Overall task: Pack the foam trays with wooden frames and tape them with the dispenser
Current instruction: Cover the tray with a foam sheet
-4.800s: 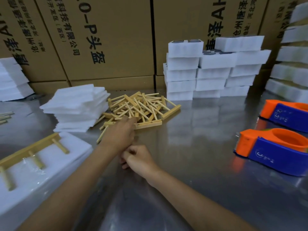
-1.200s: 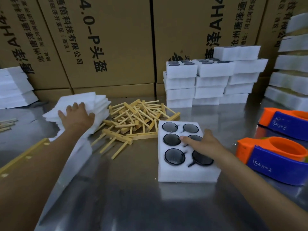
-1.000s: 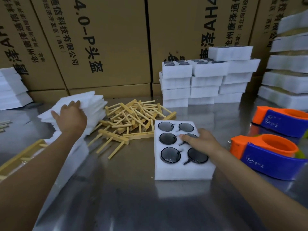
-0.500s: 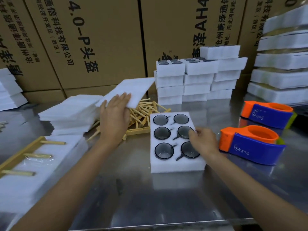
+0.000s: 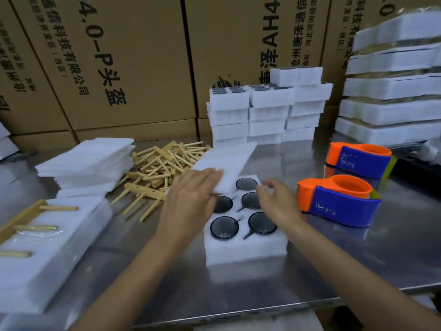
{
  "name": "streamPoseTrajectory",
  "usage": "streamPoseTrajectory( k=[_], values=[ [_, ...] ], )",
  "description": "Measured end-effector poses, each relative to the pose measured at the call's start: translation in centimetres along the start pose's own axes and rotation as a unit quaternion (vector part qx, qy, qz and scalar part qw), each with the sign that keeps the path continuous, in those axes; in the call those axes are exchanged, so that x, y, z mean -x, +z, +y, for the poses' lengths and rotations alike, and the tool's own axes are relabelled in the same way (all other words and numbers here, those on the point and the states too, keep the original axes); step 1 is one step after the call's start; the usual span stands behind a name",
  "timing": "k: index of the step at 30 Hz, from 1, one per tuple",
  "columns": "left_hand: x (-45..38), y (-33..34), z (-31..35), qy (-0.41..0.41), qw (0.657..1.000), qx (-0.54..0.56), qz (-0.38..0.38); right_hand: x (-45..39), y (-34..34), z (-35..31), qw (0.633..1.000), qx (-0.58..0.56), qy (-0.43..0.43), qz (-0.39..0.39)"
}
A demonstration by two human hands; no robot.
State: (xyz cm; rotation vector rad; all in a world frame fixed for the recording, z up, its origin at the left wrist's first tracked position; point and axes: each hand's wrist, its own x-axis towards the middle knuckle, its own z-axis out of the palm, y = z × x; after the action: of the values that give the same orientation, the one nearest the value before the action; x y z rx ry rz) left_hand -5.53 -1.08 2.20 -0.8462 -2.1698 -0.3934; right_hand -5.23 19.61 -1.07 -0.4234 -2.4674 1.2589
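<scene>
A white foam tray [image 5: 245, 249] with dark round lenses in its pockets lies on the steel table in front of me. My left hand [image 5: 191, 199] holds a thin white foam sheet [image 5: 229, 163] tilted over the tray's far left part. My right hand [image 5: 276, 201] rests on the tray's right side, fingers loosely bent near the far right pocket. A pile of wooden frames [image 5: 164, 161] lies left of the tray. The nearer orange and blue tape dispenser [image 5: 338, 201] stands just right of my right hand.
A stack of foam sheets [image 5: 88, 161] sits at the left. A packed tray with a wooden frame [image 5: 35, 235] lies near left. A second dispenser [image 5: 358, 156], stacked trays [image 5: 262, 111], taped bundles [image 5: 393, 96] and cardboard boxes [image 5: 119, 63] stand behind.
My left hand lifted a foam sheet off the left stack and carried it right, over the tray. My right hand stayed on the tray.
</scene>
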Motion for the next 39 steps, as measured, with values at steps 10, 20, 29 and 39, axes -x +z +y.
streamPoseTrajectory(
  k=[10, 20, 29, 39],
  values=[
    [0.9, 1.0, 6.9, 0.021, 0.977, -0.016, -0.213, -0.3, -1.2, -1.6, 0.965, -0.221, 0.078, -0.116],
    [2.0, 3.2, 4.4, 0.008, 0.94, -0.045, -0.338, -1.2, 0.3, -0.9, 0.989, -0.107, 0.012, -0.103],
    [0.3, 3.8, 2.2, -0.051, 0.954, 0.078, -0.285, -3.5, 2.2, -1.3, 0.989, -0.076, -0.045, -0.116],
    [2.5, 1.6, -10.5, -0.479, 0.838, -0.086, -0.246, -3.7, 2.9, -0.1, 0.992, -0.073, -0.055, -0.084]
  ],
)
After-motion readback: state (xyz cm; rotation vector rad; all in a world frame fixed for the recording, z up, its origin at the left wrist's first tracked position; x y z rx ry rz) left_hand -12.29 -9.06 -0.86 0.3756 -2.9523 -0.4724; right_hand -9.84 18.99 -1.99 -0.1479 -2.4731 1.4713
